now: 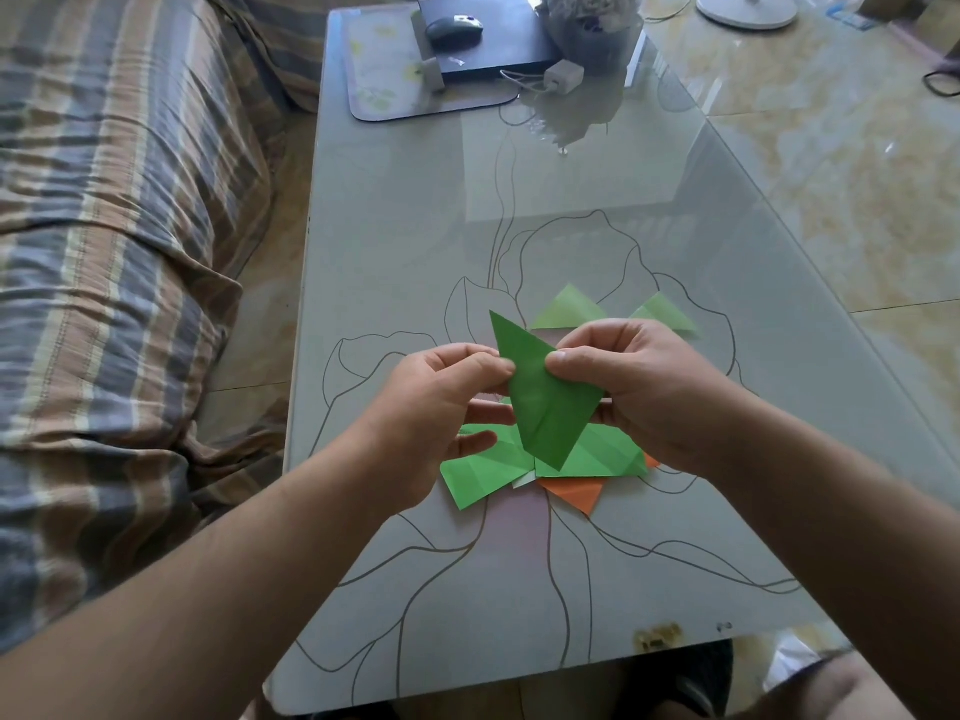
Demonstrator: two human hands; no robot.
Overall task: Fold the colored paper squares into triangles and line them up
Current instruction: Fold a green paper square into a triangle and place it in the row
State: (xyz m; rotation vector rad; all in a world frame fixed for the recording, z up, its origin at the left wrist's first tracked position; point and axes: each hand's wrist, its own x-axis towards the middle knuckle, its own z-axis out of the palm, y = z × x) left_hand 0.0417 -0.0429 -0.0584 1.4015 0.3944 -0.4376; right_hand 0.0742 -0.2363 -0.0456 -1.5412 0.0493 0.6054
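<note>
Both hands, left hand (441,402) and right hand (634,387), are pinching a dark green folded paper (545,402) (lifted) above the paper pile (597,457); two pale green triangles (569,309) are lying beyond it.

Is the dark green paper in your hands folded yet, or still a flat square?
Folded: the dark green paper shows a triangular shape, pinched by left hand and right hand.

dark green folded paper (543,402) | held aloft, point up | green squares (597,457) beneath

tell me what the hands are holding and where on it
Both hands hold one dark green folded paper triangle above the table: left hand pinches its left edge, right hand pinches its right edge.
</note>
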